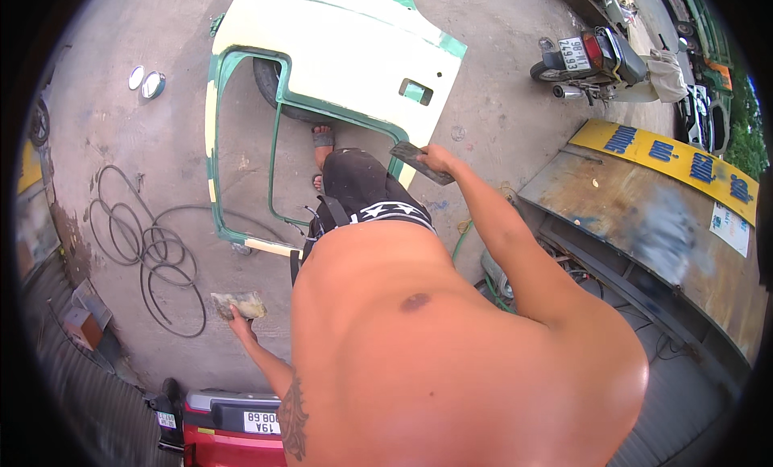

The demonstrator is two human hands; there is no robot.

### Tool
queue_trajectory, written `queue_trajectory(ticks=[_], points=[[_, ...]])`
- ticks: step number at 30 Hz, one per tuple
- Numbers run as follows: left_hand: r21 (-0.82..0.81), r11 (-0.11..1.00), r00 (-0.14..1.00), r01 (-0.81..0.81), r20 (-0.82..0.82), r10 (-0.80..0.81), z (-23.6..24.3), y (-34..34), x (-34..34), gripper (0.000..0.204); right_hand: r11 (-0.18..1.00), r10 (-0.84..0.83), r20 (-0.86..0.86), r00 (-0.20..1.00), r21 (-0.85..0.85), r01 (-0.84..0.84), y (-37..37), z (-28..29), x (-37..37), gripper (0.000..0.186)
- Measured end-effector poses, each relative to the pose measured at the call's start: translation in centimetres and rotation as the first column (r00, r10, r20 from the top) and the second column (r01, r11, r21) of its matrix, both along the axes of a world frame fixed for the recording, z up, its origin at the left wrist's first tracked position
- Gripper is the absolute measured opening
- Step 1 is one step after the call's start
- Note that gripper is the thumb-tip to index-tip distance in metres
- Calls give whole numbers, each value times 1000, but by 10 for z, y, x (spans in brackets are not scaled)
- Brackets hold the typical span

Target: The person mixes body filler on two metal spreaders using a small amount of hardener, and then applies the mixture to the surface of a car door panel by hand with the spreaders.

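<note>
A vehicle door shell, cream with green edges and an open window frame, lies in front of me. My right hand is closed around one end of a dark flat rectangular block, which overlaps the door's near right edge; whether they touch I cannot tell. Out to the left, well apart from the door, my left hand grips a stained, greyish-cream slab. The slab's exact kind is unclear. My sandalled foot shows through the window opening.
A dark hose lies coiled on the concrete at left. Two round tins or lids sit farther off. At right are a rusty metal-topped bench with a yellow sign board, and a parked motorbike. A red car stands lower left.
</note>
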State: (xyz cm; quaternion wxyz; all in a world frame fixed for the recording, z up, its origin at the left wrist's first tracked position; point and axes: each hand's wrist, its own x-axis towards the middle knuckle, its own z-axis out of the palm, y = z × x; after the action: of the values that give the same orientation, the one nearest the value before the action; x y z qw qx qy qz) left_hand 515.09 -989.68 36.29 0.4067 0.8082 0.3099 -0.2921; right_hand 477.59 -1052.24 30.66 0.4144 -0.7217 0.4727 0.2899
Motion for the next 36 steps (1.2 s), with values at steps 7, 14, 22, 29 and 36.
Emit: queue_trajectory(ticks=[7,14,22,29,36], points=[[48,995,996,84,32,-86,22,-39,80,58,979,-17,244,970,-195,66,-61,23,129,33],[70,990,967,120,217,-133,25,-93,123,62,993,3,187,982,-114,18,-83,6,159,35],[55,989,988,139,-82,-134,-10,-93,143,56,994,-80,41,996,-73,83,-74,-21,150,32],[-61,954,913,295,-276,-300,-80,-84,234,56,954,-231,-35,972,-203,219,-82,38,220,34],[63,520,518,852,37,-854,-125,-186,508,54,793,-437,216,873,-365,487,-41,124,264,39]])
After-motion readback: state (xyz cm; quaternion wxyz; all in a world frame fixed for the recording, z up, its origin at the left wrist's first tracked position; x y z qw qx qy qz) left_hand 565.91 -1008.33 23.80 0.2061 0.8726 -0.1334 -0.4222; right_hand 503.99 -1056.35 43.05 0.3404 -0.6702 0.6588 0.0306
